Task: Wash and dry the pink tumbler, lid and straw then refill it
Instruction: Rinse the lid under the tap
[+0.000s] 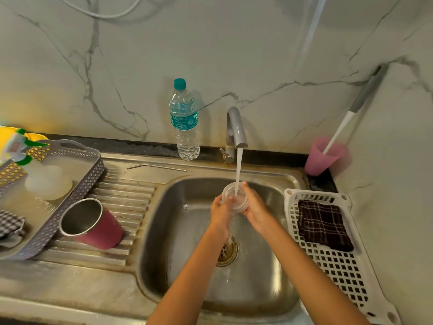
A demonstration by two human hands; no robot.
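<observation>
Left hand (220, 211) grips lid (242, 202) (clear); right hand (255, 207) too.

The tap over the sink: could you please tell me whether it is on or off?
On: water streams from the tap onto the clear lid held beneath it.

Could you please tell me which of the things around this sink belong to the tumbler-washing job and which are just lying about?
Job: lid, gripped by left hand and right hand under the tap; pink tumbler; straw; water bottle, probably for refilling; dark cloth, perhaps for drying.
Lying about: pink cup with brush; grey tray; white basket.
</observation>
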